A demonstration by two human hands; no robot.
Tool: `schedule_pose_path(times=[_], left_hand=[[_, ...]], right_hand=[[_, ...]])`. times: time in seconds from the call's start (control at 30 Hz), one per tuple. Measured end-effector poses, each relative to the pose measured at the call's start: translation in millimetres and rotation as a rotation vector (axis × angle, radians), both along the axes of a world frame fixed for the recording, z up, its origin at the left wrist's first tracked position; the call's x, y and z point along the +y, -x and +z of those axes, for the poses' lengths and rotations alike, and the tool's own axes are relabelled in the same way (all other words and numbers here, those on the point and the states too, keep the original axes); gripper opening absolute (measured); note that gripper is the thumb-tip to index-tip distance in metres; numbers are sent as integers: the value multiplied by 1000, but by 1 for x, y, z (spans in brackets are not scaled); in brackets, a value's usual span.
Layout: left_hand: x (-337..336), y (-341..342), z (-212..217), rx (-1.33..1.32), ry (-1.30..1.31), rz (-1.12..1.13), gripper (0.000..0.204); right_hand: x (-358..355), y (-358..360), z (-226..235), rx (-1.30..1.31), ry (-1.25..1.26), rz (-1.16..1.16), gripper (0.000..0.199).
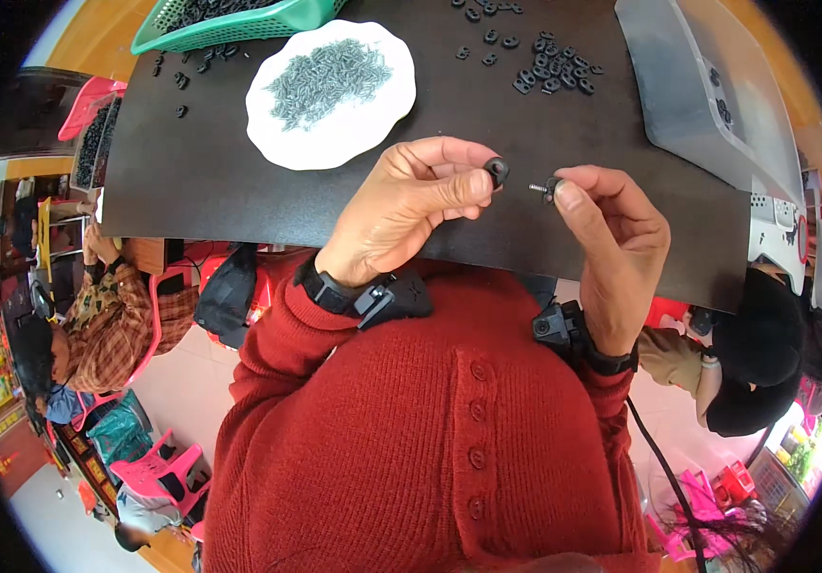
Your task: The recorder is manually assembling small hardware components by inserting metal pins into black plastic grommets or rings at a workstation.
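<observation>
Pinched between thumb and fingertips, my left hand [411, 196] holds a small black cord lock shell [497, 171] with a hole in it. Just to the right, my right hand [611, 220] is closed on a small black plastic piece [552, 187], partly covered by the thumb. A thin metal spring [536, 188] sticks out of this piece toward the left hand. A small gap separates spring and shell. Beyond the left hand, a white scalloped plate [282, 151] carries a heap of small metal springs [330, 81].
Loose black pieces [552, 69] lie on the dark table [459, 95] at the far right. A green basket [268, 24] of black parts stands far left, a translucent plastic bin [669, 105] at the right. Other people [120, 315] sit on both sides.
</observation>
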State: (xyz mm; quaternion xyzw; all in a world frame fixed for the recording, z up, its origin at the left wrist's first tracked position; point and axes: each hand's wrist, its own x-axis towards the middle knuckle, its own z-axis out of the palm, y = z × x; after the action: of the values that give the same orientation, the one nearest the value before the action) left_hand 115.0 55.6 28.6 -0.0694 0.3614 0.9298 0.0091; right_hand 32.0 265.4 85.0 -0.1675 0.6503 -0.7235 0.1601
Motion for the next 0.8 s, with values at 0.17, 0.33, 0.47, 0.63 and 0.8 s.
schedule_pose_path(times=[0.17,0.33,0.47,0.63,0.8], left_hand=[[9,-5,-3,48,111,83,27],[12,-8,-2,7,80,100,26],[11,-9,-5,-3,12,84,24],[8,-7,-9,-39,-33,73,22],[8,-2,-14,-63,-52,55,23]], right_hand=[[-3,-7,-4,65,-14,-49,14],[-11,-14,-11,135,-51,-59,13],[-14,-18,-13,182,-68,-67,13],[-16,-18,-17,192,-85,-126,13],[-18,-15,-17,183,-88,-128,13]])
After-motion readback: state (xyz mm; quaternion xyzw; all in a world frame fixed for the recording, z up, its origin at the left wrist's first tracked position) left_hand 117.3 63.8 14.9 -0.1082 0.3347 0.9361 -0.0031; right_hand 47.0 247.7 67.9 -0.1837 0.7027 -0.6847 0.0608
